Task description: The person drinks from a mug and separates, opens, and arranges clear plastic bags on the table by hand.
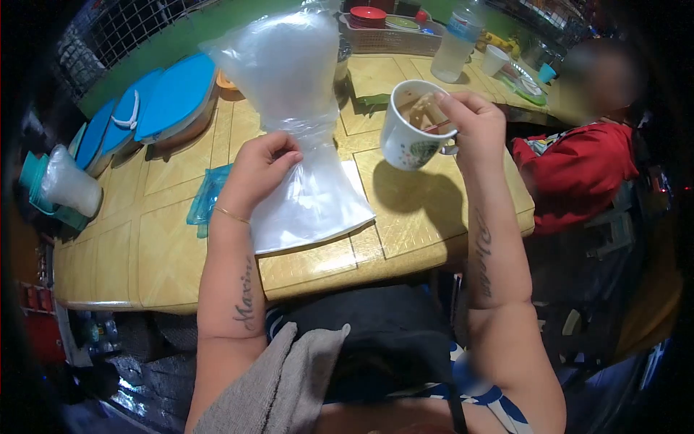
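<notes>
My right hand (473, 119) is closed on a white mug (405, 143) with a green printed design, held tilted above the table. Its fingers reach over the rim and the handle shows below them. Inside the mug is something brownish; a thin stick-like thing (438, 125) shows near my fingers. My left hand (264, 166), fingers curled and thumb near them, rests against a stack of clear plastic bags (311, 192). These gather into a narrow waist and puff out at the far end. Whether the fingers pinch the plastic is hidden.
Blue-lidded containers (177, 98) stand at the left, with a wrapped teal cup (69, 188) nearby. Blue plastic (210, 199) lies by my left wrist. Farther back are a water bottle (457, 43), a white cup (494, 60) and a basket (390, 41). A person in red (578, 173) sits right.
</notes>
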Tool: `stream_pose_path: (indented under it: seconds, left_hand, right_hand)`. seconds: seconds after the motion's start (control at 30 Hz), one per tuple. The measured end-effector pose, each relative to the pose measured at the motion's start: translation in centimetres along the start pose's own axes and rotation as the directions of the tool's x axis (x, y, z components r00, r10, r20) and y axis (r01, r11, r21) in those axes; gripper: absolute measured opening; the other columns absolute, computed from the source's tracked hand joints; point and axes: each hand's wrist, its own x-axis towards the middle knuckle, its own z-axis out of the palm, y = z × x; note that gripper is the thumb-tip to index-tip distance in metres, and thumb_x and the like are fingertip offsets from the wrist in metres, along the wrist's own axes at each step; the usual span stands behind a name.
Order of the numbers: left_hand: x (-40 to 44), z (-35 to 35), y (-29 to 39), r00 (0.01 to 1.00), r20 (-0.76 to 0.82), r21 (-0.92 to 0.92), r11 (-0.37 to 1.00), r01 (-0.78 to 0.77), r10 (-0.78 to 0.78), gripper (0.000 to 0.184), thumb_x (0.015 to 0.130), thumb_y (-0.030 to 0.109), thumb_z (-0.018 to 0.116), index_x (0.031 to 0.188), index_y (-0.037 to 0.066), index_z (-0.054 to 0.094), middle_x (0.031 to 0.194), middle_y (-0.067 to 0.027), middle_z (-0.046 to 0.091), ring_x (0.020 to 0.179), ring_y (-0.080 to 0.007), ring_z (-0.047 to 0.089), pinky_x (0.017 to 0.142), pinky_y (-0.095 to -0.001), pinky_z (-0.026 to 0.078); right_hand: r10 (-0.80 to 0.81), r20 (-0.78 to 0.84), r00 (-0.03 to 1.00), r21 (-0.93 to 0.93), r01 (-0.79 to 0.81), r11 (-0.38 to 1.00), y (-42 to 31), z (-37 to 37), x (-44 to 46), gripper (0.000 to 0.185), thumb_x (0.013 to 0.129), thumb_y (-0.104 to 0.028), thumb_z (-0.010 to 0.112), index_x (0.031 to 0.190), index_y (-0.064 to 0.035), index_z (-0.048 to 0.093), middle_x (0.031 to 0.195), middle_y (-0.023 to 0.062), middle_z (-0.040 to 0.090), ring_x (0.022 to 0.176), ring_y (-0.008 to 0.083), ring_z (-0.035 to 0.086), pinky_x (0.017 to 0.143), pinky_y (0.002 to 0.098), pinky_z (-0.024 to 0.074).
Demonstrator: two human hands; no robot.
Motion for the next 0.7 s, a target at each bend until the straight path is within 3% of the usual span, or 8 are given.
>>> stream_pose_path:
  seconds: [0.07,0.17,0.27,0.4,0.5,0.6,0.63,0.7]
  left_hand:
    - [-0.1,0.0,-0.1,1.0,0.002,-0.006,1.0,-0.01,0.01,0.008,0.085,0.006,0.066,0.087,-0.001,0.062,0.082,-0.0021,0.063,0.08,-0.0103,0.057,0.076,-0.0265,0.047]
    - [0.1,0.1,-0.4,1.0,0.007,-0.024,1.0,0.015,-0.015,0.008,0.085,0.006,0.066,0.087,-0.001,0.062,0.081,-0.0032,0.064,0.079,-0.0111,0.057,0.075,-0.0272,0.047]
    - [-0.1,0.0,0.3,1.0,0.005,0.031,1.0,0.004,-0.004,0.009,0.085,0.007,0.066,0.088,-0.001,0.062,0.081,-0.0041,0.064,0.079,-0.0116,0.057,0.075,-0.0277,0.048]
    - [0.0,0.0,0.4,1.0,0.004,0.063,0.998,-0.016,0.016,0.01,0.085,0.007,0.066,0.088,-0.001,0.062,0.081,-0.0044,0.064,0.078,-0.0118,0.057,0.075,-0.0278,0.048]
    - [0.1,0.0,0.3,0.999,-0.021,0.063,0.998,-0.029,0.031,0.01,0.084,0.008,0.067,0.088,-0.001,0.063,0.08,-0.0057,0.064,0.076,-0.0131,0.058,0.073,-0.0283,0.048]
    - [0.0,0.4,-0.3,0.999,-0.036,-0.002,1.0,-0.018,0.018,0.01,0.083,0.008,0.068,0.087,0.0,0.063,0.078,-0.0069,0.064,0.074,-0.0144,0.058,0.07,-0.0288,0.048]
    - [-0.1,0.3,0.2,1.0,-0.023,-0.018,1.0,0.005,-0.005,0.009,0.083,0.006,0.068,0.087,0.0,0.063,0.079,-0.0043,0.063,0.076,-0.0123,0.057,0.072,-0.0278,0.047]
    - [-0.1,0.0,0.8,1.0,-0.002,-0.013,1.0,0.019,-0.019,0.007,0.083,0.004,0.068,0.087,0.0,0.063,0.081,-0.0017,0.063,0.078,-0.0101,0.057,0.072,-0.0264,0.047]
  right_hand:
    - [0.026,-0.073,0.997,0.038,-0.023,0.999,3.9,0.1,1.4,0.02,0.079,-0.013,0.075,0.085,0.0051,0.069,0.073,0.0057,0.066,0.06,0.0099,0.058,0.053,0.0234,0.0447]
    - [0.085,-0.139,0.987,-0.071,-0.095,0.993,7.7,0.1,2.1,0.022,0.08,-0.014,0.075,0.083,0.0058,0.068,0.074,0.0064,0.065,0.06,0.0113,0.059,0.054,0.0246,0.0455]
    - [0.147,-0.124,0.981,-0.019,-0.15,0.988,8.5,1.1,1.2,0.022,0.08,-0.016,0.075,0.083,0.0051,0.068,0.072,0.0064,0.065,0.06,0.0121,0.06,0.054,0.0242,0.0441]
    - [0.055,-0.128,0.99,-0.24,-0.085,0.967,8.1,1.8,0.8,0.034,0.085,-0.032,0.071,0.084,0.0015,0.07,0.071,0.0087,0.065,0.058,0.014,0.061,0.058,0.0278,0.0451]
    - [0.112,-0.103,0.988,-0.251,-0.135,0.958,7.6,1.8,0.9,0.042,0.089,-0.041,0.064,0.087,0.0002,0.071,0.07,0.0116,0.064,0.07,0.0189,0.064,0.067,0.031,0.047]
    - [-0.1,-0.016,0.995,-0.556,0.074,0.828,8.0,0.3,1.5,0.045,0.092,-0.045,0.059,0.092,-0.0015,0.071,0.077,0.0135,0.063,0.085,0.0249,0.061,0.077,0.0348,0.0464]
    - [-0.293,-0.107,0.95,-0.611,0.17,0.773,7.3,1.0,0.7,0.036,0.088,-0.037,0.064,0.093,-0.0018,0.07,0.084,0.0136,0.06,0.092,0.029,0.056,0.083,0.0386,0.0445]
    - [-0.426,-0.038,0.904,-0.619,0.313,0.72,4.9,1.9,-0.7,0.031,0.085,-0.031,0.067,0.094,-0.0018,0.069,0.09,0.014,0.06,0.091,0.029,0.056,0.083,0.0391,0.0451]
